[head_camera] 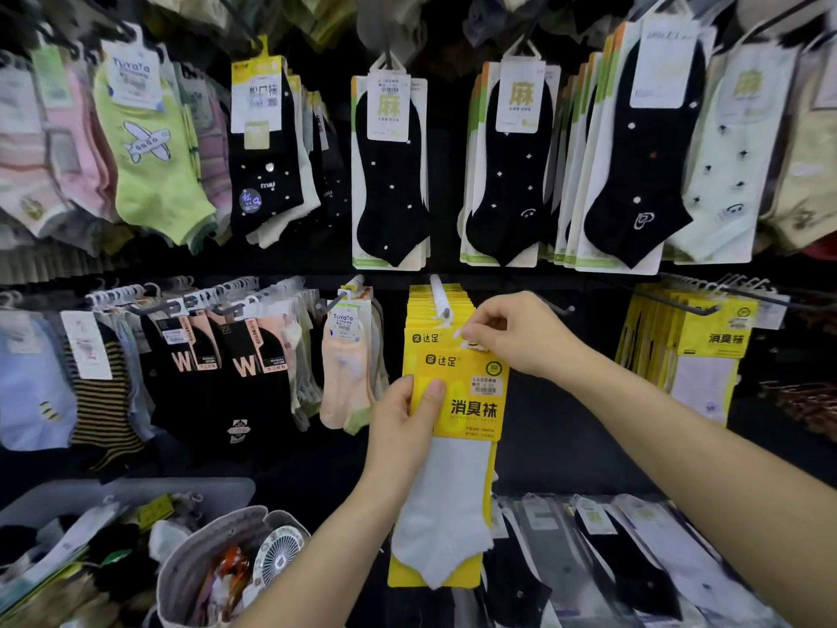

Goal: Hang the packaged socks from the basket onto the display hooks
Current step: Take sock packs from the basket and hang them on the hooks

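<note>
Entry, grips first.

1. Left grip (403, 419): I held the yellow sock pack (471, 401) by its left edge, my thumb flat on the printed front and my fingers behind it.
2. Right grip (521, 333): narrow. I pinched the white hanger tab (466, 342) at the top of the same pack between thumb and fingertips.
3. The pack: upright, with a yellow card on top and a white ankle sock (448, 505) showing through the lower part. It hung between my two grips in front of the middle row. Its tab was just below the tip of the white-sleeved display hook (441, 296). I could not tell whether the tab was on the hook.
4. On that hook: a stack of matching yellow packs (423, 319), directly behind the one I held.
5. Same row, to the left: a peach sock pack (344, 378), black packs with a large "W" (244, 364) and a black-and-yellow striped sock (99, 401).
6. Same row, to the right: more yellow packs (715, 337) on a black hook.
7. Upper row: black dotted ankle socks (392, 174) on cards, and far left a green sock with an aeroplane (149, 147).
8. Lower left: a grey plastic basket (136, 489) holding packed socks. In front of it was a grey fabric bucket (204, 550) of mixed goods.
9. Lower right: flat sock packs (634, 550) lying in a row.
</note>
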Available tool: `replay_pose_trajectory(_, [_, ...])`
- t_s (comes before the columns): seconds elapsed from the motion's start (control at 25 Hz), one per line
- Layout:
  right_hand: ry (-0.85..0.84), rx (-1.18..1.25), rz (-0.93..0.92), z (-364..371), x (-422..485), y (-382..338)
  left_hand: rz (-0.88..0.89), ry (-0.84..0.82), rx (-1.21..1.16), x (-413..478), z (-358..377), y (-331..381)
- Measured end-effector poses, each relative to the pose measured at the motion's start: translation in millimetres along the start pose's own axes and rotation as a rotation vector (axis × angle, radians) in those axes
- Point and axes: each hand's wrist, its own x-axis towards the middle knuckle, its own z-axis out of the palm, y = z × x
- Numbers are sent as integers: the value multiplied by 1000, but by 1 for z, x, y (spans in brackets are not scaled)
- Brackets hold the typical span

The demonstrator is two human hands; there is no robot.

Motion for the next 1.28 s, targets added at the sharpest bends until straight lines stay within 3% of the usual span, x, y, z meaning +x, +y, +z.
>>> replay_pose_trajectory(0.32, [133, -5, 83, 9, 35, -10, -39, 163, 47, 35, 1, -3])
replay_pose_trajectory(0.56, [240, 134, 156, 32, 21, 20, -76, 246, 235, 35, -14, -32])
replay_pose_trajectory(0.64, [277, 186, 189, 44, 2, 37, -67, 203, 232, 38, -16, -35])
replay_pose_trajectory(0.84, [44, 463, 171, 97, -48, 58, 86, -111, 112, 43, -3, -36])
replay_pose_trajectory(0.96, [14, 634, 211, 118, -55, 60, 73, -116, 52, 38, -3, -45])
replay_pose_trajectory(1.28, [35, 698, 297, 126, -59, 54, -62, -106, 45, 17, -6, -67])
